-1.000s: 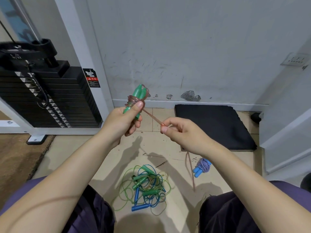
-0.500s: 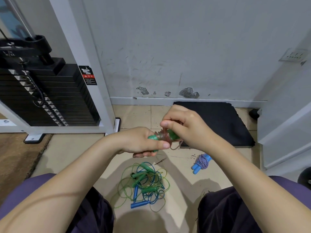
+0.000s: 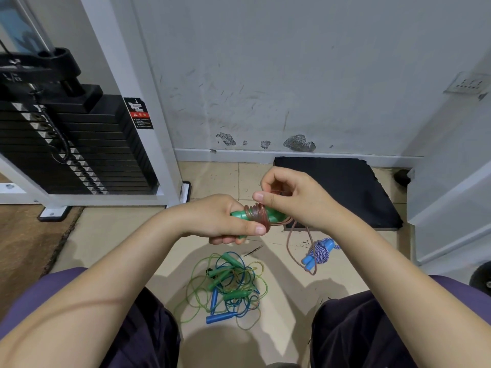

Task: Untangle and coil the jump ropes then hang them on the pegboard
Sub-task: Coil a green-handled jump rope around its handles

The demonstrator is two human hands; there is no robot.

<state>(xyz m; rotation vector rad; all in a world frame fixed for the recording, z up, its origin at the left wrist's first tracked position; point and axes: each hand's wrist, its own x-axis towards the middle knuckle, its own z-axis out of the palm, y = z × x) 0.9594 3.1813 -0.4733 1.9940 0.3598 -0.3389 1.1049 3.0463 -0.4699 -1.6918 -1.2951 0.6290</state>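
Gripped in left hand: green handles, brown rope coiled around them. Right hand pinches the rope's loose length, which trails to the floor. Below: tangled ropes; blue-handled bundle beside.

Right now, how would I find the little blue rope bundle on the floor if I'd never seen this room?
Start at the black mat lying against the wall, then look at the tiled floor just in front of its near edge. The wrapped rope bundle lies there, right of the tangled pile. Unlike that loose green and blue heap, it is neatly wound, with purple-and-white striped cord around light blue handles.
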